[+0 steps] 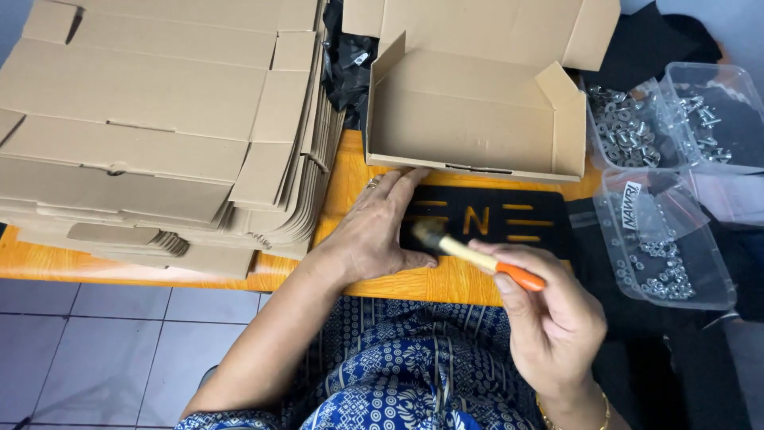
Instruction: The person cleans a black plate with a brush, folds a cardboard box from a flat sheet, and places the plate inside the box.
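Observation:
My left hand [374, 231] lies flat on the left end of a black rectangular plate [535, 223] with cut-out shapes, pinning it to the orange table [342, 171]. A ring sits on one finger of that hand. My right hand [549, 318] grips a small paintbrush [477, 256] by its orange handle end. The brush's bristles rest on the plate just beside my left thumb and look blurred.
An open cardboard box [469, 127] stands just behind the plate. A tall stack of flat cardboard blanks [151, 119] fills the left of the table. Clear plastic tubs of metal screws and nuts [629, 127] [668, 263] sit at the right. Grey floor tiles [103, 350] lie below.

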